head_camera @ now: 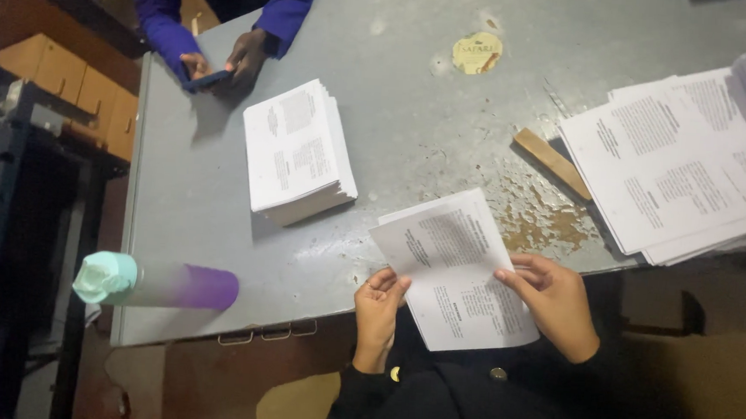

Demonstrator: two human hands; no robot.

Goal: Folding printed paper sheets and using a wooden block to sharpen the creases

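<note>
Grey metal table (214, 225), paint chipped and rusty near its front edge. Big spread of printed sheets (674, 161) at the right end, overhanging slightly. Squared stack of folded sheets (298, 152) mid-table. The printed sheet (456, 268) in hand lies at the near edge, half off the table, apparently being folded: judged best to align edges before creasing and keep both grips on opposite sides. Left hand (377, 299) pinched on its lower left edge; right hand (555, 297) closed on its right edge. Teal-capped purple bottle (153, 282) lying on its side, left. Wooden stick (553, 163) beside the spread. Round yellowish sticker (477, 52) at the far side; print left unread. A co-worker's hands (221, 61) in blue sleeves hold a phone.
</note>
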